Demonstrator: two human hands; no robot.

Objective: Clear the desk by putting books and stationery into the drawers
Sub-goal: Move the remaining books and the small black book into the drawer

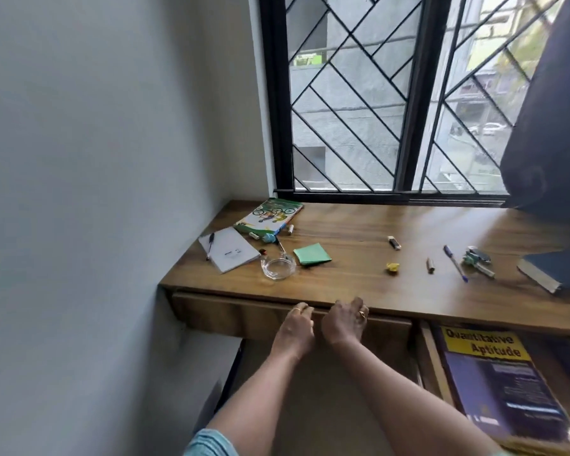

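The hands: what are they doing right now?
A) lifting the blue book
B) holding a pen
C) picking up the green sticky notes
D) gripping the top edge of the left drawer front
D: the left hand and the right hand both curl their fingers over the top edge of the left drawer.

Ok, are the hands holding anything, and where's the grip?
Both: left hand and right hand hold the left drawer by the top edge of its front, fingers curled over it.

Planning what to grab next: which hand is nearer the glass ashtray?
Left. The left hand grips the top edge of the left drawer, just in front of the glass ashtray; the right hand grips the same edge farther right.
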